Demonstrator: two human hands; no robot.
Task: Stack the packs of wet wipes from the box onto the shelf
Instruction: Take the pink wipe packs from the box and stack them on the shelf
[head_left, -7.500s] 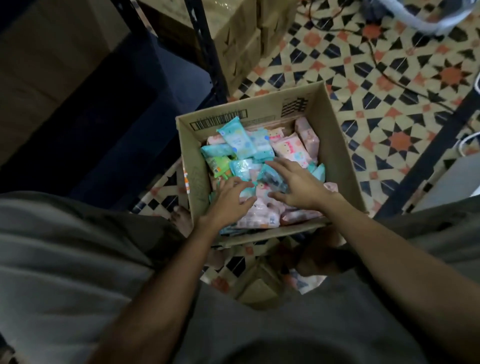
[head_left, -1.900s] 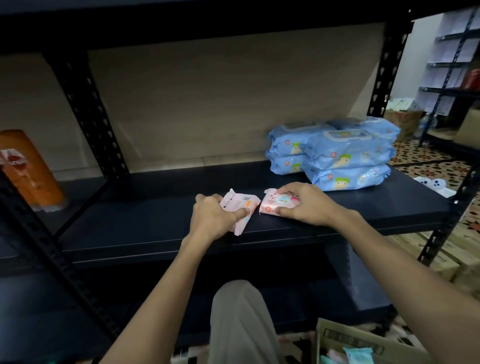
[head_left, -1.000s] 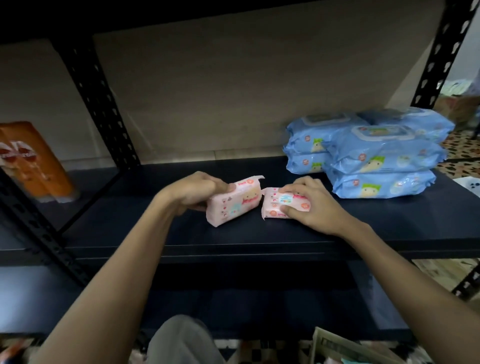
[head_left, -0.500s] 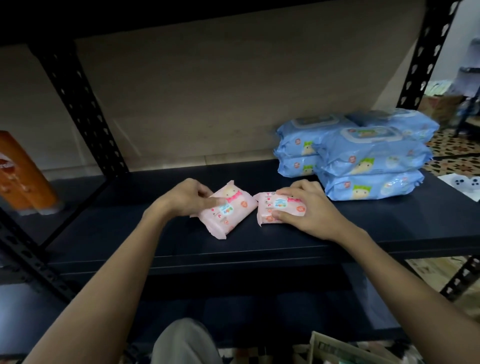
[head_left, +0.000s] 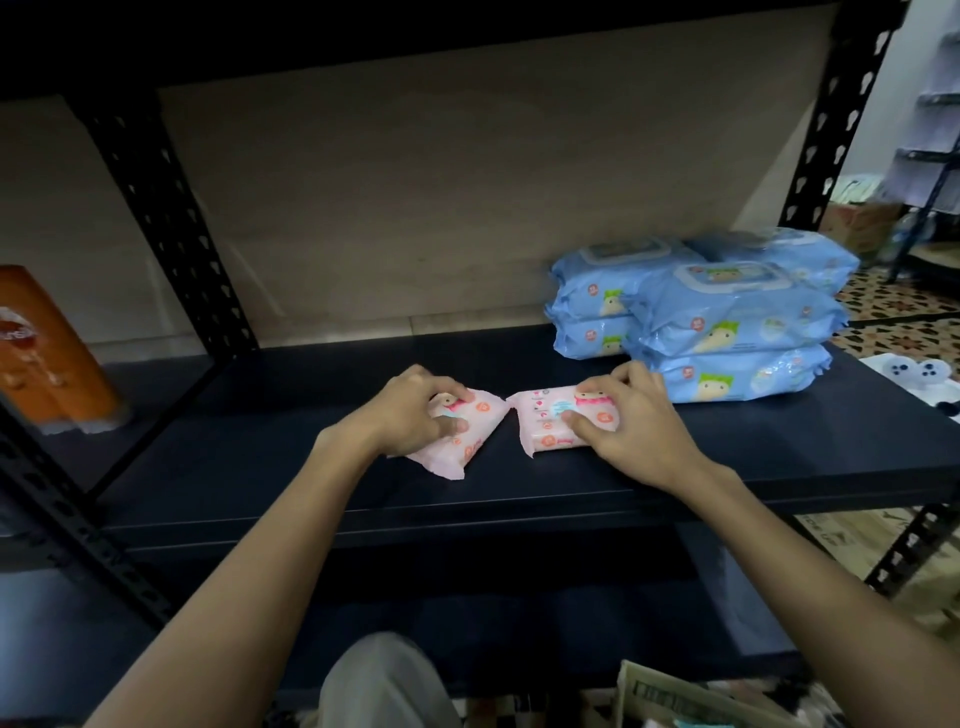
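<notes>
Two small pink packs of wet wipes lie side by side on the dark shelf board (head_left: 519, 483). My left hand (head_left: 410, 415) grips the left pink pack (head_left: 467, 436), which lies turned at an angle. My right hand (head_left: 628, 421) holds the right pink pack (head_left: 550, 423) flat on the board, fingers curled over its top and thumb on its front side. The two packs nearly touch at their near corners. A corner of the cardboard box (head_left: 675, 693) shows at the bottom edge.
Several large blue wipe packs (head_left: 727, 322) are stacked at the right of the shelf, just behind my right hand. An orange package (head_left: 47, 353) stands on the neighbouring shelf at left. Black perforated uprights (head_left: 171, 228) frame the bay. My knee (head_left: 379, 680) is below.
My left hand has laid its pink pack down flat on the shelf, close beside the right pack. My right hand has stayed on its pack.
</notes>
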